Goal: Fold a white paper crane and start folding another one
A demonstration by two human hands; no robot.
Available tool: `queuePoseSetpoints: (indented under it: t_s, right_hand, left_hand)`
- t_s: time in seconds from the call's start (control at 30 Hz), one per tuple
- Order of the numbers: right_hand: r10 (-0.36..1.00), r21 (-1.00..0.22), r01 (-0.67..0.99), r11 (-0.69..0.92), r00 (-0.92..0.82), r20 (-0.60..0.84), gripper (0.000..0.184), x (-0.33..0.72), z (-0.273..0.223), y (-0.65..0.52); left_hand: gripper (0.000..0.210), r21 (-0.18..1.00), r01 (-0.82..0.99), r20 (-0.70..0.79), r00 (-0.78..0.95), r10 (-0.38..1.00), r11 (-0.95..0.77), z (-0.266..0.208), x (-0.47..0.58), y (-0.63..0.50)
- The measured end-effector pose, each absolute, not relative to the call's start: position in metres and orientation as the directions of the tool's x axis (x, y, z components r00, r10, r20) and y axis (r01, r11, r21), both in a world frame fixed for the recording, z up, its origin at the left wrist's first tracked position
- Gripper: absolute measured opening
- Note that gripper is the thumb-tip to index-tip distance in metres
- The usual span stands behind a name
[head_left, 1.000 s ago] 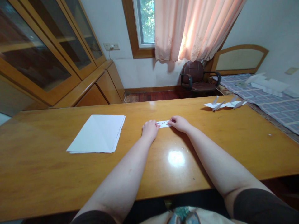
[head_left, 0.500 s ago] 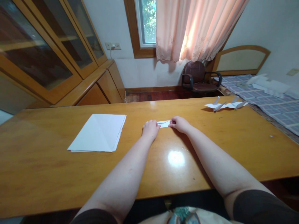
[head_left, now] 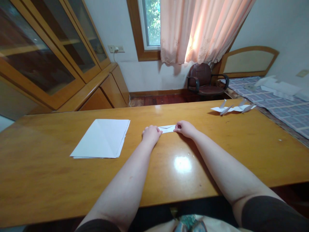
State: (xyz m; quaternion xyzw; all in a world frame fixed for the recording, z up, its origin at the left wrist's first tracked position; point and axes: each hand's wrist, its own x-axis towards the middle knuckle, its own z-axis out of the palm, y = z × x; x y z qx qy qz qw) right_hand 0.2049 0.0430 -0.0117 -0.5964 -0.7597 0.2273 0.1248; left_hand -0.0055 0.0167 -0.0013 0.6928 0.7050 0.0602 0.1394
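A small folded strip of white paper (head_left: 167, 129) lies on the wooden table between my two hands, a slanted fold line showing across its top. At its left end, my left hand (head_left: 152, 132) has thumb and fingers closed on the paper. The fingers of my right hand (head_left: 183, 128) pinch the right end. Both forearms rest low over the table. To the left lies a stack of white paper sheets (head_left: 101, 138), the top one creased diagonally. Several folded white paper pieces (head_left: 233, 109) stand near the table's far right edge.
The wooden table (head_left: 48, 180) spans the view. Behind it are a glass-door cabinet (head_left: 79, 75) on the left, a brown armchair (head_left: 202, 79), and a bed (head_left: 272, 103) with papers on the right. Tiny scraps lie on the tabletop.
My left hand has shifted a little to the left, so more of the folded paper shows. My right hand has stayed almost where it was.
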Motion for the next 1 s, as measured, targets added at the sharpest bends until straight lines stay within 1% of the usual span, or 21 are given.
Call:
queuePoseSetpoints:
  t_s: [0.17, 0.3, 0.53, 0.7, 0.77, 0.87, 1.0]
  right_hand:
    - [0.962, -0.495, 0.849, 0.185, -0.259, -0.083, 0.018, 0.2048, -0.0107, 0.0424]
    - [0.962, -0.501, 0.846, 0.184, -0.260, -0.085, 0.019, 0.2051, -0.0110, 0.0427]
    - [0.964, -0.510, 0.842, 0.175, -0.252, -0.086, 0.020, 0.2057, -0.0128, 0.0432]
    - [0.963, -0.510, 0.841, 0.180, -0.257, -0.085, 0.020, 0.2051, -0.0111, 0.0419]
    - [0.963, -0.509, 0.842, 0.176, -0.255, -0.089, 0.020, 0.2044, -0.0100, 0.0411]
    - [0.963, -0.509, 0.843, 0.172, -0.254, -0.094, 0.020, 0.2039, -0.0091, 0.0406]
    - [0.962, -0.501, 0.847, 0.176, -0.255, -0.093, 0.020, 0.2048, -0.0101, 0.0416]
  left_hand:
    - [0.024, 0.311, 0.949, -0.157, -0.009, 0.988, 0.058, 0.0017, -0.0094, 0.0162]
    - [0.027, 0.332, 0.942, -0.142, 0.007, 0.990, 0.041, -0.0010, -0.0117, 0.0179]
    - [0.029, 0.317, 0.946, -0.127, -0.022, 0.992, 0.062, -0.0057, -0.0116, 0.0206]
    - [0.025, 0.366, 0.928, -0.098, -0.044, 0.994, 0.077, -0.0063, -0.0124, 0.0202]
    - [0.030, 0.382, 0.921, -0.077, -0.055, 0.996, 0.080, -0.0061, -0.0118, 0.0190]
    - [0.036, 0.372, 0.925, -0.055, -0.057, 0.997, 0.073, -0.0049, -0.0103, 0.0169]
    - [0.026, 0.386, 0.920, -0.088, -0.044, 0.995, 0.075, -0.0038, -0.0111, 0.0175]
